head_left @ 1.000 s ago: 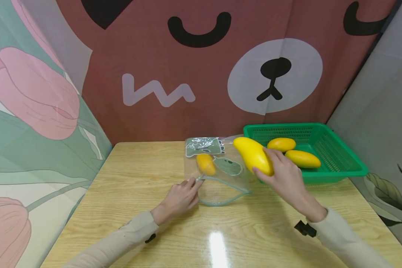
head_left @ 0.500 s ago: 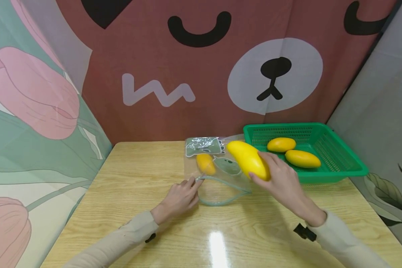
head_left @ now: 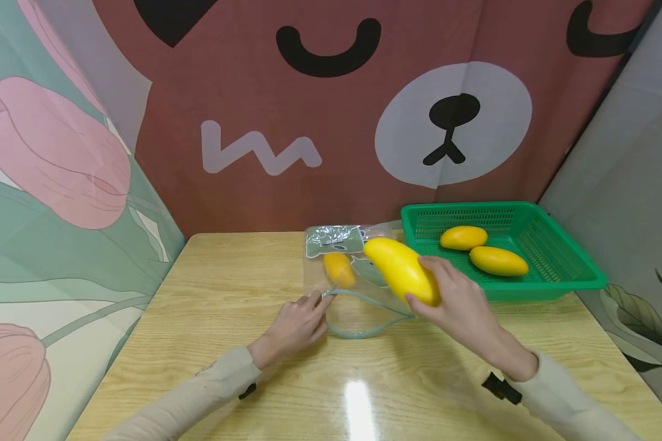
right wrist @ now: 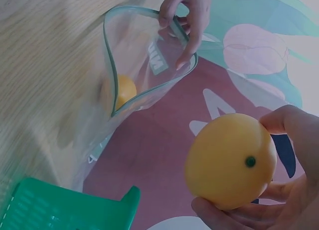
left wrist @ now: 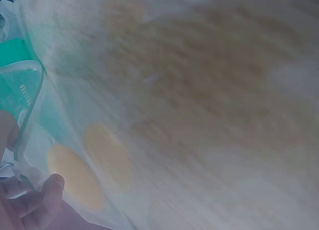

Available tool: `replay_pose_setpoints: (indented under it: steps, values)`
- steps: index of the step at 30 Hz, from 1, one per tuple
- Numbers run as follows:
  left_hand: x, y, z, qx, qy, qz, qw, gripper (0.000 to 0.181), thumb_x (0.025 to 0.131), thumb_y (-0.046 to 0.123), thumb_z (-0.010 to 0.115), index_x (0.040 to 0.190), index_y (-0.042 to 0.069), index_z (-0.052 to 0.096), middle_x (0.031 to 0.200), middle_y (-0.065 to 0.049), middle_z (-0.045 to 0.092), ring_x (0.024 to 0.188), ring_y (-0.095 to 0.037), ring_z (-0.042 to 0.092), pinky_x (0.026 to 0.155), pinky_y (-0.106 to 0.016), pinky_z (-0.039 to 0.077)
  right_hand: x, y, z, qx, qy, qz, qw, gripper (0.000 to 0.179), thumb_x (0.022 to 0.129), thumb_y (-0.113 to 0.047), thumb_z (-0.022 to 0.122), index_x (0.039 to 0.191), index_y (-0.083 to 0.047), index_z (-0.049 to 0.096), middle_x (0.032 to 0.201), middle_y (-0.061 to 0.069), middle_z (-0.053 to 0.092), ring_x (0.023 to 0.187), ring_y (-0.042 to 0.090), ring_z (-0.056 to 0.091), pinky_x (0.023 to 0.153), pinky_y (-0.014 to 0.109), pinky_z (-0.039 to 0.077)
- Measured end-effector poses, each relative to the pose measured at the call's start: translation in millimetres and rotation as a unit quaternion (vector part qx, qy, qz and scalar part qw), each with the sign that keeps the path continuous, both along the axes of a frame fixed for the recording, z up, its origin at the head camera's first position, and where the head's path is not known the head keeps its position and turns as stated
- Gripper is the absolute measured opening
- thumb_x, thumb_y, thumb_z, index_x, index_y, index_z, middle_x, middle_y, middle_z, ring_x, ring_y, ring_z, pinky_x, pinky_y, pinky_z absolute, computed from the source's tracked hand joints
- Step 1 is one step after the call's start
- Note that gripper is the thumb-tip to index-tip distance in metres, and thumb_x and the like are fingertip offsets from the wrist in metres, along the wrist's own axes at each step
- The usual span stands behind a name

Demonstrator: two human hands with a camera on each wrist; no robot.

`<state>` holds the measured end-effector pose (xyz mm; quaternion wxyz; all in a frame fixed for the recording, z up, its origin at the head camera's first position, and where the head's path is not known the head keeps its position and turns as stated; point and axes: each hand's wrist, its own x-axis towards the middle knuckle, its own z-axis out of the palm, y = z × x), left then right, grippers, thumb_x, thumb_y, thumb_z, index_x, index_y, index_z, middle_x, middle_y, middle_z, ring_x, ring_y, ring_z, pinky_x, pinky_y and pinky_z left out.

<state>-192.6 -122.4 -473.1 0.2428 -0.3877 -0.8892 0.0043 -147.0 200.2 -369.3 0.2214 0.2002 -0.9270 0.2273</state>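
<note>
A clear plastic zip bag (head_left: 364, 334) with green animal prints lies on the table, its green-edged mouth spread toward the front. One yellow mango (head_left: 339, 270) is inside it. My left hand (head_left: 298, 324) pinches the left corner of the bag's mouth; the right wrist view shows those fingers (right wrist: 192, 21) at the rim. My right hand (head_left: 463, 300) grips another yellow mango (head_left: 403, 269) by its right end, holding it tilted over the bag. Its green stem spot faces the right wrist camera.
A green plastic basket (head_left: 563, 285) stands at the back right, with two mangoes (head_left: 498, 261) in it. Behind the wooden table (head_left: 226, 275) hangs a reddish-brown cloth (head_left: 243, 79) with a printed bear face.
My right hand has carried the mango left and slightly toward the front, away from the basket and further over the bag. The left hand and the bag have stayed in place.
</note>
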Motion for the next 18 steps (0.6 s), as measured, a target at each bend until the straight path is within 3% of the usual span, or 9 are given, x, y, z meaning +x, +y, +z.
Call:
replay_pose_setpoints:
  steps: [18]
  values:
    - [0.8, 0.4, 0.4, 0.004, 0.006, -0.002, 1.0, 0.042, 0.088, 0.02, 0.058, 0.127, 0.011, 0.051, 0.086, -0.001, 0.045, 0.055, -0.008, 0.038, 0.037, -0.015, 0.023, 12.3, -5.0, 3.0, 0.021, -0.022, 0.034, 0.999, 0.064, 0.08, -0.033, 0.077, 0.128, 0.003, 0.054, 0.129, 0.018, 0.055, 0.097, 0.032, 0.061, 0.069, 0.045, 0.056]
